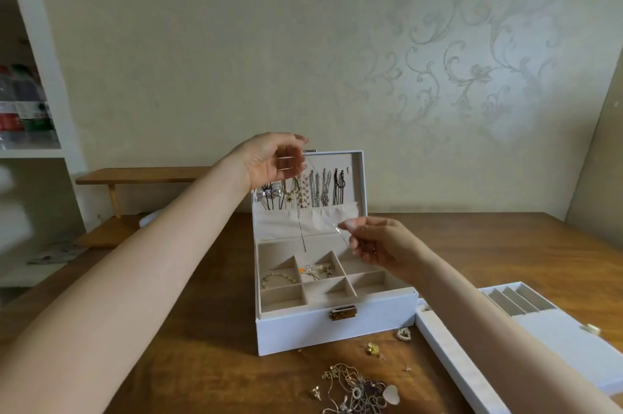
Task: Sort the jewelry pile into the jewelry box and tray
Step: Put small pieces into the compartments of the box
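Tangled at the near edge of the bench [202,329] lies the jewelry pile [357,390], a knot of gold and silver chains, rings and a pale heart-shaped piece, with a few small pieces scattered beside it. Behind it stands the open jewelry box [337,322], and the tray [448,356] sits to its right.

Both hands are up over the box with a thin chain [301,228] between them. The left hand [273,162], fingers curled near the top of the lid [360,177], seems to pinch one end. The right hand [377,245] pinches the other, lower, in front of the lid pocket [333,218]. A strand dangles over the rear compartments.

The likely slip is a snag. That loose strand swings just in front of the hung necklaces [317,192], and a fine link could catch on one and drag it off its hook. A weak pinch would drop the chain in a heap into a compartment, tangled again. Pushing on the upright lid could also tip it back.

Inside the lid, a row of necklaces hangs above the gathered pocket. In the base, a beaded bracelet [279,278] lies in a left compartment and a gold piece [317,269] in the centre one. I can make out nothing in the rest. The tray shows slotted rolls at its far end.
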`<control>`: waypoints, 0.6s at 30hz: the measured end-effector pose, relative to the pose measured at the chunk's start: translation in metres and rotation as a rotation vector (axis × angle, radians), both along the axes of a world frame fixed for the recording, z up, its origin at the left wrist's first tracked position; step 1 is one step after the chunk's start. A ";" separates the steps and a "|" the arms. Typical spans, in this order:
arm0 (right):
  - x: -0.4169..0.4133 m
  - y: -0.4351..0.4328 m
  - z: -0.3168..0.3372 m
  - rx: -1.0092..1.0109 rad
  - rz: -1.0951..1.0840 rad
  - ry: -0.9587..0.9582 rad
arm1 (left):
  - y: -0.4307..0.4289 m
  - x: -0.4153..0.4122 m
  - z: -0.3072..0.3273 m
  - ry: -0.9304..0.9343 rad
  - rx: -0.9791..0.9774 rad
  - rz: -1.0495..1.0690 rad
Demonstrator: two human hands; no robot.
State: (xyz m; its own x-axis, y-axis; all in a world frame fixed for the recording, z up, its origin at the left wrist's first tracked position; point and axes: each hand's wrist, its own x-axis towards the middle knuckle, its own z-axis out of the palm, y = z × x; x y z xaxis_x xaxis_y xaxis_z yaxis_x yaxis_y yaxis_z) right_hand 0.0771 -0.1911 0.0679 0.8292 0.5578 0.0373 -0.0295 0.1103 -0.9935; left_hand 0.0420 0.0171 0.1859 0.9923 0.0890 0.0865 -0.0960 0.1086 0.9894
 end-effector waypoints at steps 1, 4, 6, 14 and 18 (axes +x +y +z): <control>-0.001 0.001 -0.005 -0.019 0.004 0.003 | 0.001 0.000 0.001 -0.003 0.005 0.006; -0.005 0.002 -0.018 -0.063 0.023 -0.002 | 0.004 0.000 0.004 -0.018 0.035 0.027; -0.007 0.004 -0.022 -0.092 0.030 -0.012 | 0.007 0.001 0.005 -0.026 0.063 0.032; -0.005 0.013 -0.022 -0.107 0.035 -0.026 | 0.021 0.014 0.005 -0.091 0.216 0.060; 0.003 0.016 -0.019 -0.084 0.042 -0.003 | 0.025 0.018 0.004 -0.173 0.490 0.038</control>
State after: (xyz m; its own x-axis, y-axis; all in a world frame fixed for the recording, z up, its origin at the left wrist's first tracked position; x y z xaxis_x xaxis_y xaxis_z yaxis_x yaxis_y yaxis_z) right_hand 0.0803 -0.1750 0.0486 0.8049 0.5934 -0.0090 -0.0296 0.0250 -0.9992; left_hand 0.0598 0.0421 0.1900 0.9567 0.0322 0.2894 -0.2576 -0.3698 0.8927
